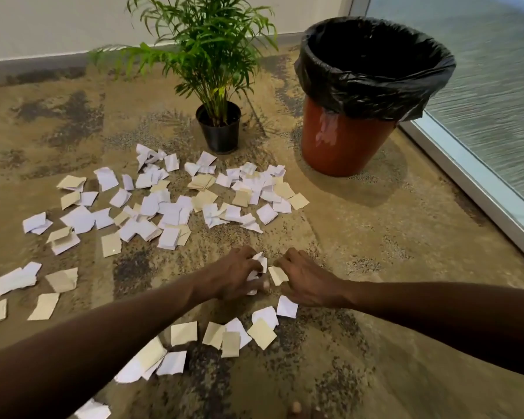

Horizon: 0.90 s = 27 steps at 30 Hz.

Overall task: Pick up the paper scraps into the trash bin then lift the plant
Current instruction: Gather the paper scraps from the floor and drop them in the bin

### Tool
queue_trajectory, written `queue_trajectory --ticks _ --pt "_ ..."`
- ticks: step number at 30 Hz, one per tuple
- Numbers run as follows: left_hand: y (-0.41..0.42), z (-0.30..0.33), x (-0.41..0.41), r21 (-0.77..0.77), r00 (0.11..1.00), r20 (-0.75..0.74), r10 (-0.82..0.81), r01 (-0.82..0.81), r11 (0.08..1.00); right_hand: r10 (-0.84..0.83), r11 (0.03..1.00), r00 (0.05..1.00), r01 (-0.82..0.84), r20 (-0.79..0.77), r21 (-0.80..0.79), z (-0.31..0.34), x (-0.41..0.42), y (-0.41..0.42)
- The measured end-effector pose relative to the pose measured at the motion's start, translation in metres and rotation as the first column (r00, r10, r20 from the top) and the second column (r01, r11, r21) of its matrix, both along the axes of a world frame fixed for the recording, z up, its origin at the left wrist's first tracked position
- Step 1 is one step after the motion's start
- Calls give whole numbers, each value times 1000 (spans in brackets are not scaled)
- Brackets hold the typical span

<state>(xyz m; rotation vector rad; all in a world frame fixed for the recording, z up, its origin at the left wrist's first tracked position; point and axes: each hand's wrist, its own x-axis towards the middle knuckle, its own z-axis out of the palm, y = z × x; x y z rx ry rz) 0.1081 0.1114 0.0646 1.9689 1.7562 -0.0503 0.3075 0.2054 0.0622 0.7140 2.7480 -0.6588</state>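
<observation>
your left hand [239, 275] is bunched around a clump of crumpled white scraps [259, 267], fingers curled tight on them just above the carpet [360, 267]. your right hand [306, 282] sits close beside it, fingertips pinching the edge of a tan scrap [278, 275] that lies between the two hands. both forearms reach in from the near edge, low over the floor.

the rest of the paper scraps [164, 204] are spread wide across the carpet: a dense band of white and tan pieces beyond your hands, a looser group off to your left, and a cluster just below your wrists toward you.

the plant [206, 43] stands upright in its small black pot [220, 131] at the far edge of the scrap band. the trash bin [342, 140], orange-brown with a black liner [375, 74] folded over its rim, stands to the right of the plant, near the white window frame [472, 182]. what's inside the bin is too dark to make out.
</observation>
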Motion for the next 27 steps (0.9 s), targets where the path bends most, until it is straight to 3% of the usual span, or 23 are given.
queue_trajectory --ticks 4,7,11,17,22,27 --pt "-41 -7 -13 -108 987 -100 -127 116 987 114 983 978 -136 175 120 7 5 -6" --pt "-71 -21 -12 -78 968 -192 -163 150 986 144 984 945 -169 293 63 8 8 -11" --pt "-91 -29 -6 40 942 -312 -126 145 989 149 988 954 -151 261 -12 2 -4 -32" --pt "-79 -22 -18 159 993 6 122 -121 980 98 991 995 -95 29 -94 -5 -34 -56" --pt "-76 -20 -19 117 991 56 122 -128 985 69 980 998 -70 -9 -187 -2 -40 -46" --pt "-72 -25 -7 145 982 131 138 -157 977 48 991 999 -49 -6 -127 -8 -35 -52"
